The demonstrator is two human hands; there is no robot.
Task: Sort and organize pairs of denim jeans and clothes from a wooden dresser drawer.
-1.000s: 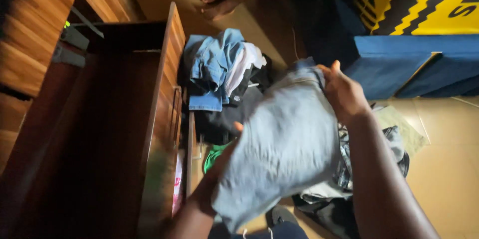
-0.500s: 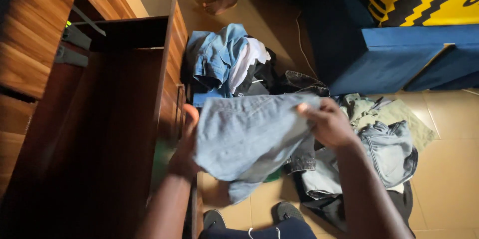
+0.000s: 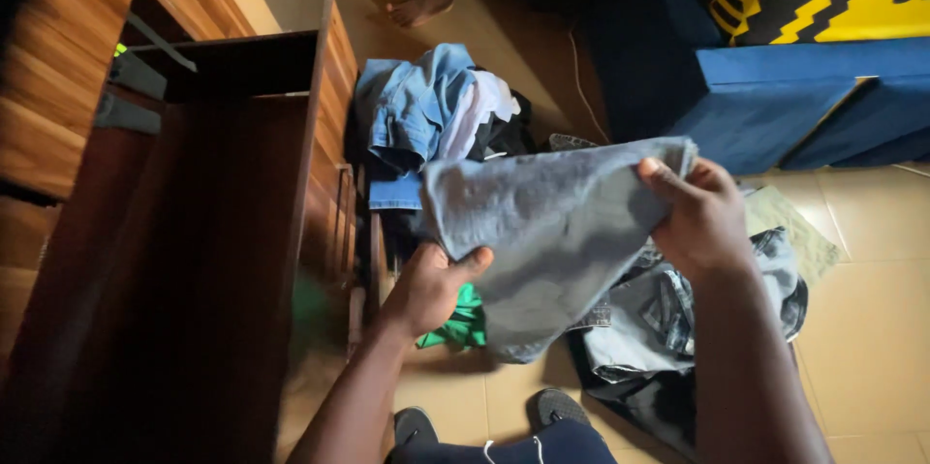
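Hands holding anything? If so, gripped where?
Both hold one grey-blue denim garment. The left hand pinches its lower left edge; the right hand grips its upper right corner.

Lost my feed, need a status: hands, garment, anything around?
Left hand and right hand both grip the grey denim garment, spread above floor. Clothes pile beyond; jeans heap beneath. Open wooden drawer at left.

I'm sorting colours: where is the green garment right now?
In the head view, the green garment lies on the floor just right of the left hand, partly under the grey denim piece, beside the wooden wardrobe.
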